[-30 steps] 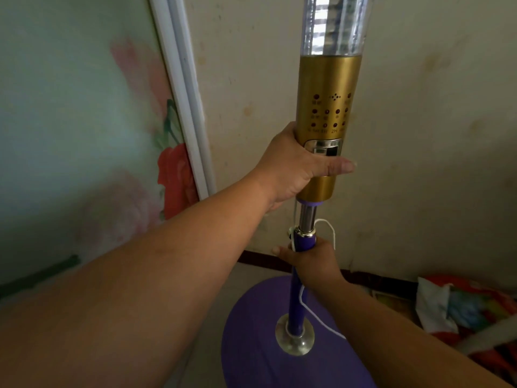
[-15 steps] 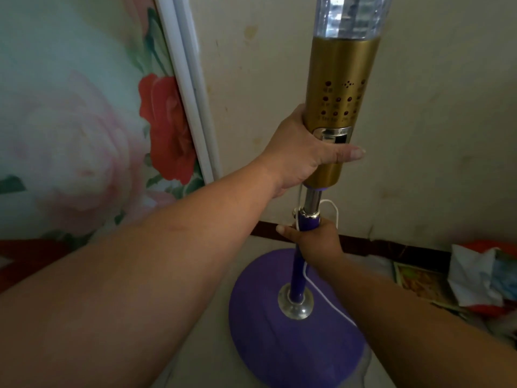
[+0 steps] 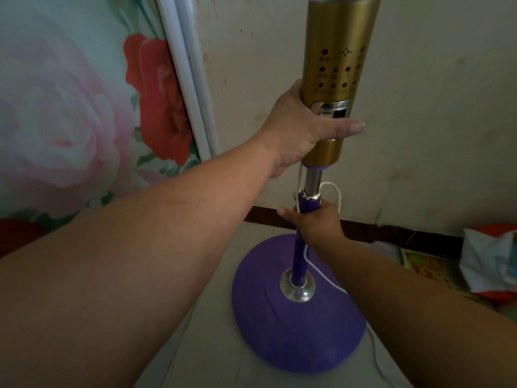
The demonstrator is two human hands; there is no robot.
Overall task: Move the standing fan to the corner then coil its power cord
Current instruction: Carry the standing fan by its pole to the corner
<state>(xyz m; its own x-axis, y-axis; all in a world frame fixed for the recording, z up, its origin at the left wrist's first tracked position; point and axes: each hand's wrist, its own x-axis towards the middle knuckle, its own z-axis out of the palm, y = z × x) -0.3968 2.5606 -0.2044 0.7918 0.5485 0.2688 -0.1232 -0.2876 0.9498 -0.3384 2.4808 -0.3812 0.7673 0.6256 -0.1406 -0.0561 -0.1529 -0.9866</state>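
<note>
The standing fan has a gold control column (image 3: 340,49), a purple pole and a round purple base (image 3: 282,326) resting on the pale floor. It stands close to the cream wall, near the corner. My left hand (image 3: 299,130) is wrapped around the lower part of the gold column. Lower down, my right hand (image 3: 316,222) grips the purple pole just under the chrome collar. The thin white power cord (image 3: 334,191) loops beside the pole, runs down past my right hand and trails off the base to the right. The fan head is out of view above.
A floral panel with a white frame (image 3: 184,79) stands at the left, meeting the cream wall. A dark skirting strip (image 3: 391,233) runs along the wall's foot. Red and white bags (image 3: 492,259) and a printed picture (image 3: 425,267) lie on the floor at right.
The view has tilted down and closer, so more of the purple base shows. The fan sits a little nearer the wall. Both hands keep the same grips.
</note>
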